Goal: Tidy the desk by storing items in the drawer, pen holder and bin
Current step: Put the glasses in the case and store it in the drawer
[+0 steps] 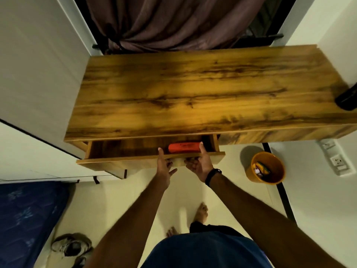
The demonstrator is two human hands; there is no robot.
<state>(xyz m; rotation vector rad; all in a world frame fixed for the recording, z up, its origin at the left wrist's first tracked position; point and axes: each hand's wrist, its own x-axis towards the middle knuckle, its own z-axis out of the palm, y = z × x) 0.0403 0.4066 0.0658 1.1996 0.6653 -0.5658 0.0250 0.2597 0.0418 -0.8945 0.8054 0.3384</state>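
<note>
Wooden desk (193, 89) is standing bare; its drawer (119, 161) is hanging part-open at six o'clock, long axis three-to-nine. Both hands are gripping the front, thumbs over its lip: left hand (164, 167), right hand (200, 165). Orange case (183, 147) is lying inside, at twelve o'clock from them.

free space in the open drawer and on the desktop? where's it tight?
Wooden desktop: bare from the left edge across to the black cylindrical object at its right end. Open wooden drawer: left part bare; right part is crowded by the orange oblong case, with the left hand and right hand gripping the front edge beside it.
</note>
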